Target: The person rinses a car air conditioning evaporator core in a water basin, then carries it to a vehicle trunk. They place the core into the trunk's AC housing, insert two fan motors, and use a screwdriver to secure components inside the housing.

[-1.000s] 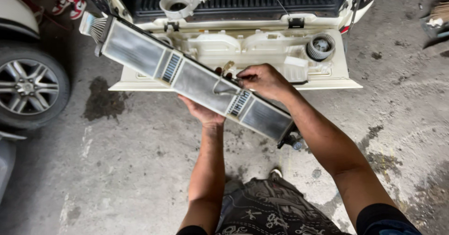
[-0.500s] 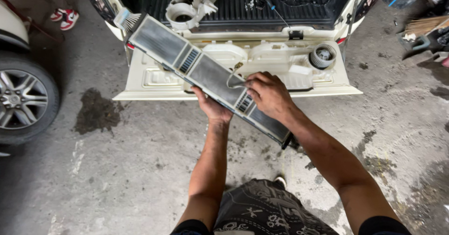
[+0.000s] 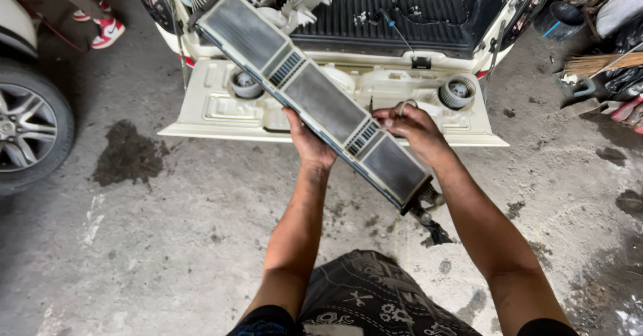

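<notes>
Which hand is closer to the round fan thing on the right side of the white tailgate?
The right hand. It sits just below and left of the round blower fan. The left hand is farther left, under the long finned panel.

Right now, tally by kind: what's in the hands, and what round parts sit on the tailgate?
Long finned panel, gripped by left hand and right hand: 1
Round blower wheels on the tailgate: 2, left one, right one
Total: 3

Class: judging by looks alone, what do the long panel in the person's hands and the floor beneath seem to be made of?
Long panel: probably metal fins, dull grey and finely ribbed, in a dark frame.
Floor: apparently bare concrete, rough, grey and stained dark.
</notes>
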